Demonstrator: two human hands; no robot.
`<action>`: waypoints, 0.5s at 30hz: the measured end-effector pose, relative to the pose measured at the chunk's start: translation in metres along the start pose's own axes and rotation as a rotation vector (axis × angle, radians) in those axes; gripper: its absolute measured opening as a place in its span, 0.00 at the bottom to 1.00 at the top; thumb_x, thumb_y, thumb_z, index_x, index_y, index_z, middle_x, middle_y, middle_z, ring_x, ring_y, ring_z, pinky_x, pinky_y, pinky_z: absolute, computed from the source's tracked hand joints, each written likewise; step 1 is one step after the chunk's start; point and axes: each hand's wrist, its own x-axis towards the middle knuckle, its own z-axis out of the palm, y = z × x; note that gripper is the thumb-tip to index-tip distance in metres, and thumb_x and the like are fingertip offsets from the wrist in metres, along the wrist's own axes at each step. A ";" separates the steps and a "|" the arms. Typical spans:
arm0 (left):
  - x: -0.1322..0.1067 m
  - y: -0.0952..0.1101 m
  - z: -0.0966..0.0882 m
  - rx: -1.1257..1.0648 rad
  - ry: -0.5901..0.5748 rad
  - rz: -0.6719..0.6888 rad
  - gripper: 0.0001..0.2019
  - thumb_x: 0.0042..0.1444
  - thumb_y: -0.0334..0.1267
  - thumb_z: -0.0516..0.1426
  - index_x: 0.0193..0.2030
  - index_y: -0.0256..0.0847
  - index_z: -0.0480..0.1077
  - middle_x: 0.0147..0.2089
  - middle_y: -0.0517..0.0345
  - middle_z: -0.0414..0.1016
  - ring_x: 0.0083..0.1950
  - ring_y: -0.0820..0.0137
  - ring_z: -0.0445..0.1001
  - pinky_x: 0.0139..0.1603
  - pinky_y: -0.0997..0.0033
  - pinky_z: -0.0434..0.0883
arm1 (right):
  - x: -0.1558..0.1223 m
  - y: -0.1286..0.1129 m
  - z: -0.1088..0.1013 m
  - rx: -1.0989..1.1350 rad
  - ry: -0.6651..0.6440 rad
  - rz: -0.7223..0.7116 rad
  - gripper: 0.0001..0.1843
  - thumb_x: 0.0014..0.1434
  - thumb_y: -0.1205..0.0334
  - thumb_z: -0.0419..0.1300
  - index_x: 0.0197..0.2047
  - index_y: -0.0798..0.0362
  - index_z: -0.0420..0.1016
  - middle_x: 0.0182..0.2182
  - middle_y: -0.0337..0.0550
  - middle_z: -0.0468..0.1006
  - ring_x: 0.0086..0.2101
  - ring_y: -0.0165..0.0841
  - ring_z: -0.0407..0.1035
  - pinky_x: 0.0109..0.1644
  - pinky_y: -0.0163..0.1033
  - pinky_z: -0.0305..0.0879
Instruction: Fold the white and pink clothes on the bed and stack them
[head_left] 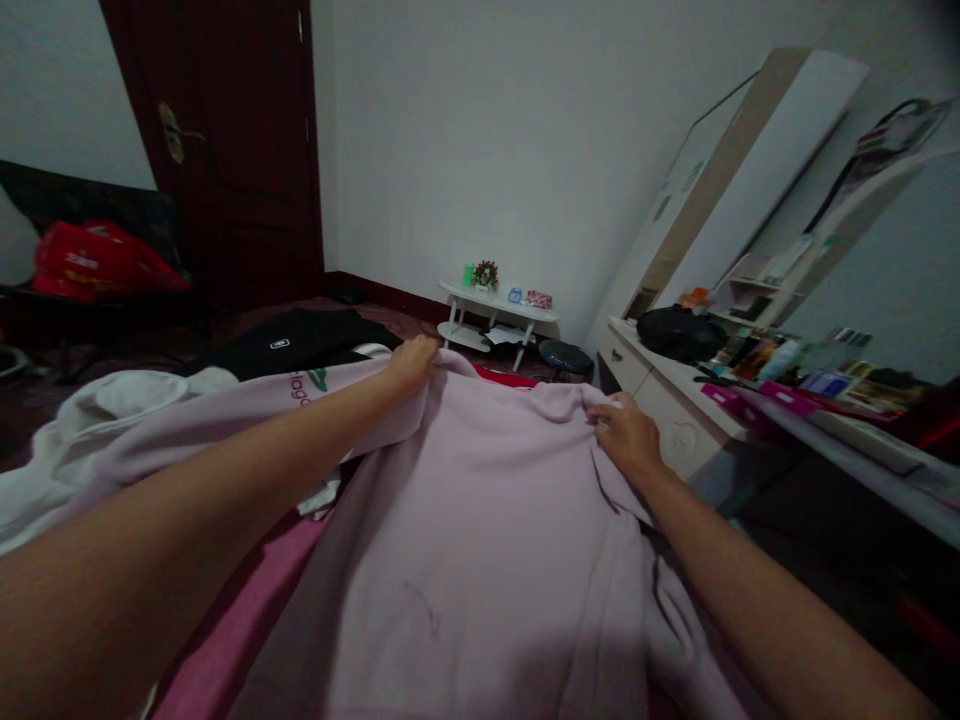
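A pale pink sweatshirt (480, 520) lies spread in front of me on a pink bed cover (225, 630). My left hand (412, 362) is closed on the garment's far left edge, fingers curled into the fabric. My right hand (626, 430) pinches the far right edge, fingers bunched on the cloth. Both arms reach forward across the garment. A second pink piece with green lettering (300, 388) runs left under my left arm.
A black garment (300, 340) and white clothes (97, 420) lie at the left. A dark door (225, 150) stands behind. A small white table (499, 305) and a stool (566, 355) sit by the wall. A cluttered white dresser (675, 400) is on the right.
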 end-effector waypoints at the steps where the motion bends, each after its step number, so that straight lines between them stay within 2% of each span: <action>1: 0.004 0.000 -0.001 0.006 0.035 0.019 0.17 0.60 0.28 0.46 0.55 0.32 0.65 0.56 0.39 0.66 0.56 0.57 0.69 0.57 0.61 0.64 | 0.006 0.001 0.000 -0.033 0.014 0.026 0.15 0.56 0.66 0.56 0.43 0.43 0.80 0.50 0.42 0.69 0.38 0.34 0.70 0.40 0.37 0.63; 4: 0.004 0.002 0.011 0.019 0.074 0.066 0.23 0.60 0.26 0.45 0.62 0.37 0.58 0.62 0.39 0.60 0.57 0.59 0.69 0.55 0.61 0.66 | 0.012 0.003 0.007 -0.108 0.009 0.106 0.18 0.57 0.61 0.59 0.51 0.44 0.75 0.60 0.51 0.59 0.46 0.44 0.68 0.44 0.44 0.65; 7: -0.016 0.001 0.037 0.037 0.036 0.203 0.27 0.58 0.24 0.48 0.65 0.38 0.56 0.69 0.38 0.51 0.67 0.55 0.58 0.60 0.57 0.61 | -0.005 0.002 0.018 -0.094 -0.045 0.099 0.23 0.54 0.60 0.62 0.54 0.48 0.73 0.66 0.55 0.49 0.56 0.53 0.59 0.52 0.54 0.62; 9: -0.039 -0.001 0.053 0.051 -0.009 0.347 0.26 0.57 0.24 0.48 0.63 0.36 0.60 0.71 0.39 0.46 0.71 0.53 0.48 0.65 0.52 0.54 | -0.028 -0.003 0.021 -0.019 -0.059 0.020 0.21 0.54 0.63 0.60 0.53 0.50 0.74 0.67 0.53 0.51 0.61 0.52 0.54 0.59 0.57 0.57; 10: -0.053 -0.002 0.059 0.054 -0.048 0.426 0.25 0.57 0.24 0.49 0.62 0.36 0.62 0.72 0.40 0.46 0.71 0.53 0.46 0.67 0.50 0.51 | -0.042 -0.006 0.020 0.044 -0.068 -0.046 0.20 0.55 0.65 0.59 0.51 0.50 0.75 0.66 0.51 0.54 0.62 0.50 0.52 0.61 0.57 0.55; 12: -0.085 -0.003 0.063 0.044 -0.169 0.587 0.25 0.55 0.23 0.49 0.60 0.38 0.64 0.70 0.42 0.51 0.70 0.55 0.51 0.67 0.51 0.52 | -0.074 -0.014 0.012 0.224 -0.143 -0.201 0.20 0.54 0.71 0.54 0.48 0.50 0.77 0.63 0.49 0.61 0.62 0.44 0.54 0.63 0.55 0.54; 15: -0.138 0.000 0.051 -0.016 -0.333 0.731 0.27 0.55 0.23 0.49 0.62 0.40 0.62 0.66 0.44 0.59 0.63 0.60 0.64 0.62 0.61 0.63 | -0.124 -0.025 -0.015 0.521 -0.368 -0.416 0.31 0.47 0.78 0.46 0.50 0.49 0.76 0.59 0.47 0.69 0.60 0.37 0.60 0.64 0.52 0.56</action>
